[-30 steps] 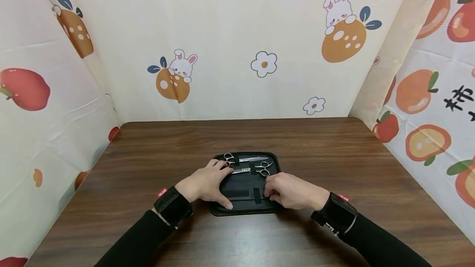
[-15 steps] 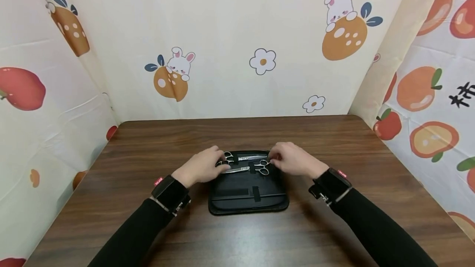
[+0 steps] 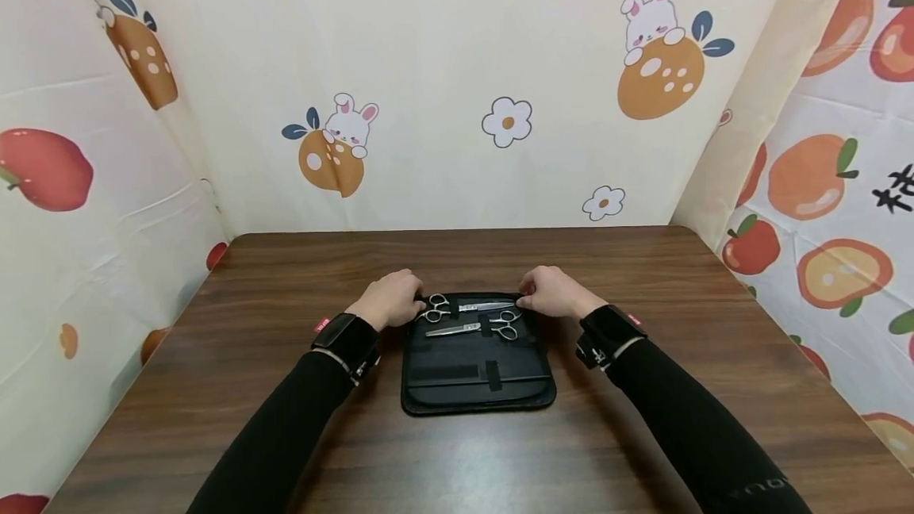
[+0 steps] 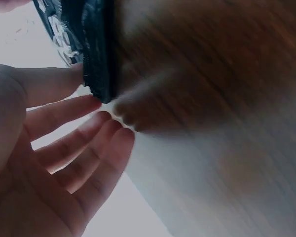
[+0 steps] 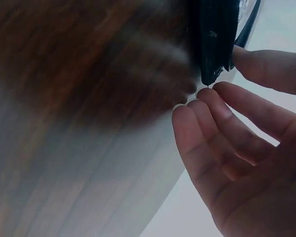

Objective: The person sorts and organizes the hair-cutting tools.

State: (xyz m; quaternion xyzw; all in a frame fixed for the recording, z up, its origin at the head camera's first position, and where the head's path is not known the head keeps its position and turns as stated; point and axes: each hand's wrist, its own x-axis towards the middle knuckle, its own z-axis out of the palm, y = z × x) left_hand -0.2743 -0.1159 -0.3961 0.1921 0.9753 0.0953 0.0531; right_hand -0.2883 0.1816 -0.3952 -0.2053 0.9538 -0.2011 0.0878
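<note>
A black zip-style scissors case [image 3: 457,351] lies flat on the wooden table, showing its inner side. Strapped near its far edge are two pairs of silver scissors, the upper pair [image 3: 485,307] and the lower pair [image 3: 455,330]. My left hand [image 3: 391,297] pinches the far left corner of the case between thumb and index finger, as the left wrist view confirms at the case edge [image 4: 98,54]. At the far right corner, my right hand [image 3: 555,292] pinches the case likewise. In the right wrist view, thumb and index finger meet the dark edge [image 5: 218,39].
The brown wooden table [image 3: 300,276] reaches back to a printed fabric wall [image 3: 443,173]. More printed fabric [image 3: 128,276] hangs along the left side, and another sheet [image 3: 821,220] along the right.
My right hand has moved from the case's near right part up to its far right corner. My left hand has slid back from the case's left side to the far left corner.
</note>
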